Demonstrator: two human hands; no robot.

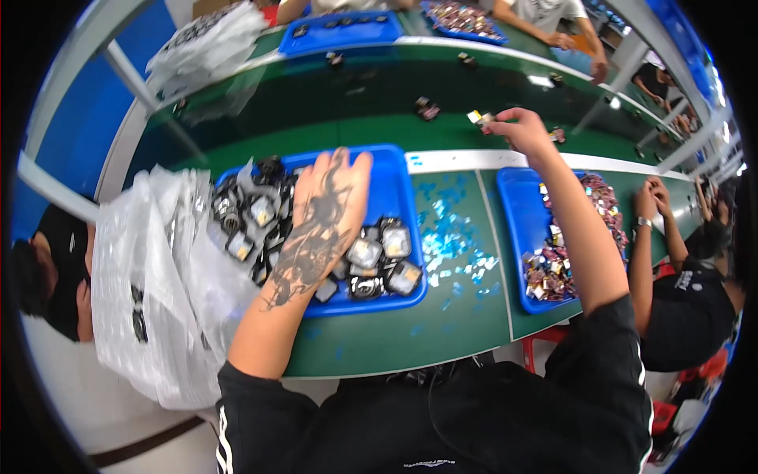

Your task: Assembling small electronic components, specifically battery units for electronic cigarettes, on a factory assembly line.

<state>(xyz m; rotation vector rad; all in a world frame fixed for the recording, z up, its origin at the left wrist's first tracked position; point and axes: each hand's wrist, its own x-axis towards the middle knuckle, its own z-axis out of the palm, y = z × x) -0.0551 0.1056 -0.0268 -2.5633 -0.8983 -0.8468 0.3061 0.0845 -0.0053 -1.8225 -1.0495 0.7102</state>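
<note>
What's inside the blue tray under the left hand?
The blue tray holds lots of small black pieces, some with pale tops. Whatever lies right beneath the left hand is covered.

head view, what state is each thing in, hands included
left hand: palm down over the near left tray, grip hidden
right hand: pinching a small part, raised
near left tray: partly filled with black devices
near right tray: partly filled, small parts heaped
plastic bag: bulging, creased
blue flakes: scattered between the trays
far left tray: sparsely filled
</note>
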